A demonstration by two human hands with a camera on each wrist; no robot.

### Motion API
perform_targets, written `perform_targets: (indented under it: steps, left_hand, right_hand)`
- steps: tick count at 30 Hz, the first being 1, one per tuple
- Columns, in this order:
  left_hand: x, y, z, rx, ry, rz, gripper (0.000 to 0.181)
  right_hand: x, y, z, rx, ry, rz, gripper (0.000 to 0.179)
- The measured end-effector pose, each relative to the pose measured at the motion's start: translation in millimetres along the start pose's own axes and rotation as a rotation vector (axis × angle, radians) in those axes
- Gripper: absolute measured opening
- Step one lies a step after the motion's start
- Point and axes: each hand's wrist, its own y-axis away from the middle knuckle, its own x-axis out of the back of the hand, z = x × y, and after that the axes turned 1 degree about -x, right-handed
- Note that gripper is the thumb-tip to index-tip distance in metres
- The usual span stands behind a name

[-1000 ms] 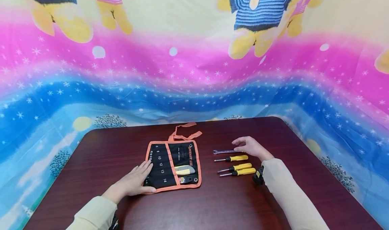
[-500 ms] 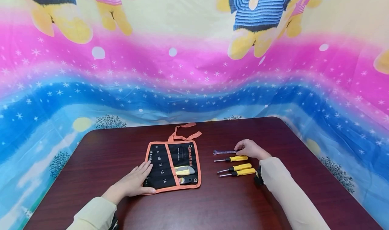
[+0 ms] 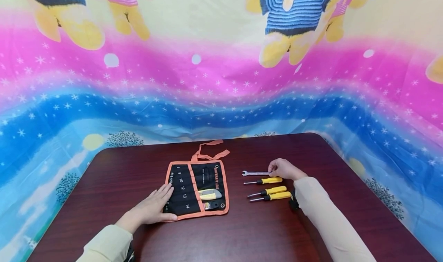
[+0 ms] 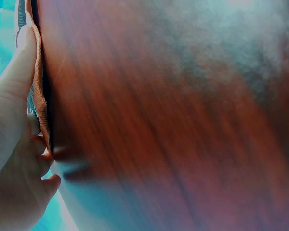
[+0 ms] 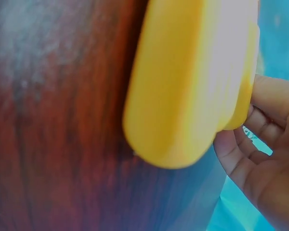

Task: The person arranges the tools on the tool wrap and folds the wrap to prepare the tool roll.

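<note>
My left hand (image 3: 152, 205) rests with straight fingers on the left part of a black tool roll (image 3: 188, 187) with orange edging and printed size numbers. In the left wrist view, its thumb lies over the roll's orange edge (image 4: 38, 91). At the right, my right hand (image 3: 286, 169) pinches the right end of a silver wrench (image 3: 255, 173), whose open-jaw end points left. Its far end is hidden by the fingers. Just in front lies a yellow-handled screwdriver (image 3: 272, 180). The right wrist view has a big yellow handle (image 5: 168, 86) blocking the wrench and part of the hand (image 5: 269, 159).
Nearer me lie two more yellow-handled screwdrivers, one (image 3: 275, 189) behind the other (image 3: 279, 195). A utility knife (image 3: 212, 194) and a small black tool (image 3: 212, 205) sit in the roll's right pockets. An orange tie strap (image 3: 204, 156) trails behind. Patterned cloth (image 3: 221, 116) surrounds the dark table (image 3: 221, 239).
My right hand has come down from above the wrench, shifted slightly right, and its fingers have closed on the wrench's right end. The left hand has stayed in place.
</note>
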Motion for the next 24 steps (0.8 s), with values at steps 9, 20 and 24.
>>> perform_targets:
  steps: [9,20,24]
  left_hand:
    - [-1.3,-0.3,-1.6,-0.004,0.0,0.005,0.099]
    - [-0.9,-0.3,-1.4,-0.008,-0.001,0.005,0.099]
    - [-0.6,-0.2,-1.8,-0.002,0.004,-0.002,0.099]
  right_hand:
    - [0.5,2.3,-1.2,0.014,-0.001,-0.012,0.008]
    - [2.0,1.5,-1.7,0.01,-0.002,0.003,0.008]
    - [3.1,0.1,-2.6,-0.008,-0.003,0.028,0.008]
